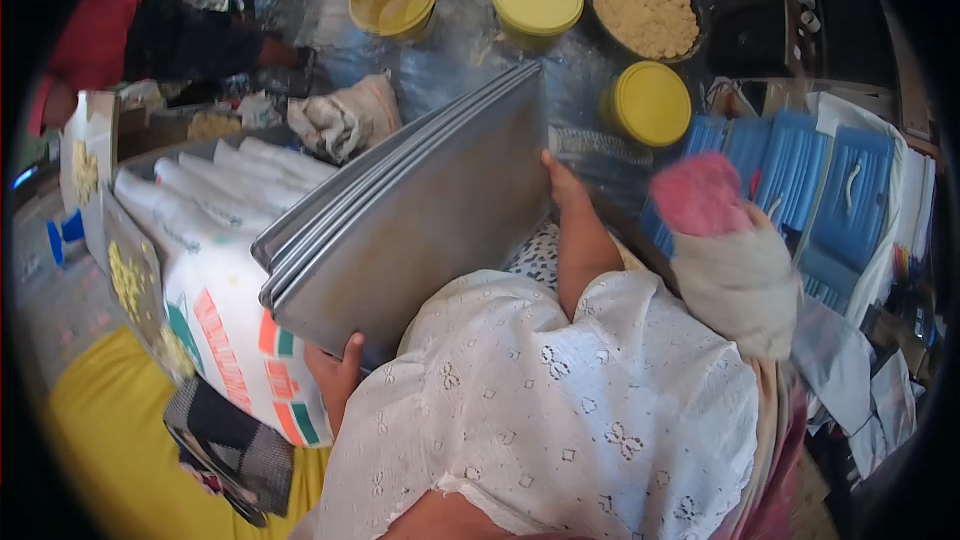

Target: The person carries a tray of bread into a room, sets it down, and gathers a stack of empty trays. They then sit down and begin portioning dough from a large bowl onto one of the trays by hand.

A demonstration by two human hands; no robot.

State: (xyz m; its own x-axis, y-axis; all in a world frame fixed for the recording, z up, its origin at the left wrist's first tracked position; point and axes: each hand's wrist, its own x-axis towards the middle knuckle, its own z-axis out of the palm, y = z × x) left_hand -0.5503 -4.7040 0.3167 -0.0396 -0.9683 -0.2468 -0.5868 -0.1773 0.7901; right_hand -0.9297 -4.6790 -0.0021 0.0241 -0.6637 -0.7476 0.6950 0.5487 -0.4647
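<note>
Several metal baking trays (430, 200) are stacked together and held on edge, tilted, in front of my body. My left hand (338, 372) grips the lower left end of the stack, its thumb on the near tray's face. At the far right end, my right hand (562, 185) holds the edge of the trays, with the fingers partly hidden behind them. Only the nearest tray's flat side shows fully; the others show as rims along the top. The lower edge of the stack is close to the white patterned clothing (560, 390).
Yellow tubs (538, 2) and a pan of crumbly dough (645, 15) stand on the floury table. White printed sacks (225, 290) lie left. A pink cloth (698, 195) and blue crates (845, 190) are right. Another person (170, 38) stands upper left.
</note>
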